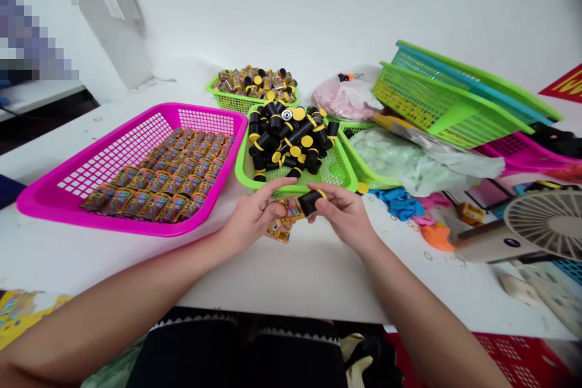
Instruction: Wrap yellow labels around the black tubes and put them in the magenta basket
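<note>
Between my two hands, over the front of the table, is a small black cylinder (311, 201) with a yellow end. A colourful printed wrapper (291, 208) meets its left end; whether it goes around the cylinder I cannot tell. My left hand (252, 215) pinches the wrapper between thumb and fingers. The fingers of my right hand (345, 212) close on the cylinder near its yellow end. More printed orange-yellow material (278, 233) shows just below my left fingers. Right behind the hands stands a green basket (243, 179) heaped with loose black-and-yellow cylinders (291, 139).
At left, a pink basket (136, 227) holds rows of wrapped pieces (159, 182). Another green basket (227, 102) at the back is full of mixed pieces. Stacked baskets (436, 103), a plastic bag (422, 160), blue scraps (400, 203) and a fan (550, 224) crowd the right.
</note>
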Demonstrator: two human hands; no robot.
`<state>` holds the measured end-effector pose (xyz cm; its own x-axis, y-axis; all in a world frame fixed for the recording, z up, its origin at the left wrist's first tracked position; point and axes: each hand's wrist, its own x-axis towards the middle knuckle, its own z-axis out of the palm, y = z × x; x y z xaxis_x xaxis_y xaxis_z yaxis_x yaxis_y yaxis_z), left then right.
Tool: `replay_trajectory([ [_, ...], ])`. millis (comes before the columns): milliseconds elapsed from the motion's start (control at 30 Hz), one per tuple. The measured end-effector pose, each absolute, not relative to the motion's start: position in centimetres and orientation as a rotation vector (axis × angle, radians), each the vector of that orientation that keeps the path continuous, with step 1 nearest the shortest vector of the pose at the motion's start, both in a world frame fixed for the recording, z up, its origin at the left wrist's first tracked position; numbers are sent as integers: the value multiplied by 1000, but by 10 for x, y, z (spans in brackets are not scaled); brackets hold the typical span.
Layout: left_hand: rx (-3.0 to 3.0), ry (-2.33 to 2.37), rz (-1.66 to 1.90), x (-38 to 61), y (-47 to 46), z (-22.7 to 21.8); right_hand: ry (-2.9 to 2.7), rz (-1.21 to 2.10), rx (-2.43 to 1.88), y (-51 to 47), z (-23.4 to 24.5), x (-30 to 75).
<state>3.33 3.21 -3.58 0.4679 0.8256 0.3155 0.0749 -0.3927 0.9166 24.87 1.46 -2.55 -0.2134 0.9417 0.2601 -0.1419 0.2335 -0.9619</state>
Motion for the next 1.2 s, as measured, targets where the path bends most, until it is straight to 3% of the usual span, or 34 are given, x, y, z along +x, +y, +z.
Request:
replay_trajectory([
  [267, 1852, 873, 922, 33, 33, -32, -1591, 963, -997, 13, -19, 250],
  [433, 1772, 838, 1026, 35, 30, -30, -1598, 957, -960, 11, -24, 249],
  [633, 1921, 837, 896, 35, 29, -29, -1780, 912, -841, 4, -28, 239],
  [900, 2100, 931, 890, 40, 24, -34, -1554, 874, -1301, -3, -22, 229],
  [1200, 1306, 721, 1147, 49, 15, -22, -2100, -160, -842, -5, -36, 219],
])
